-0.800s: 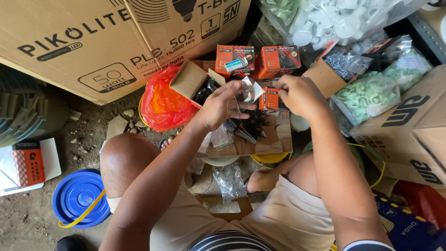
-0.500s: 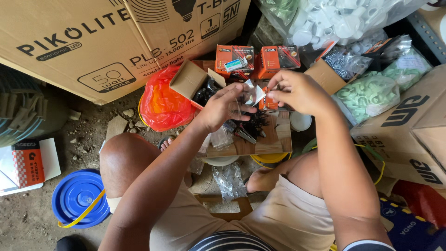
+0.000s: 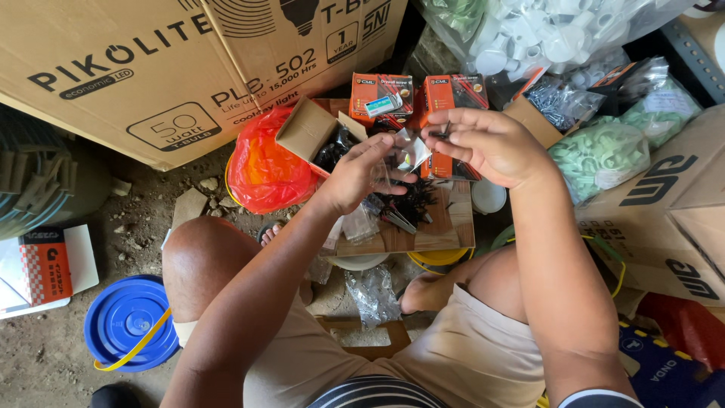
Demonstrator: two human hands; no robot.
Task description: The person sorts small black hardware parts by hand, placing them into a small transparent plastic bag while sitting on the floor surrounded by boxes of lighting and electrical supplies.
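Left hand [image 3: 362, 175] pinches a small clear bag [image 3: 404, 151]; right hand [image 3: 487, 143] grips dark screws [image 3: 444, 131] above it.

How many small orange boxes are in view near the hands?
3: one orange box above the left hand, a second above the right hand, a third partly hidden under it. More may be hidden.

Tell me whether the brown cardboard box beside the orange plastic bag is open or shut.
Open. The brown cardboard box has its flaps folded outward, and dark screws show inside it, next to the orange plastic bag.
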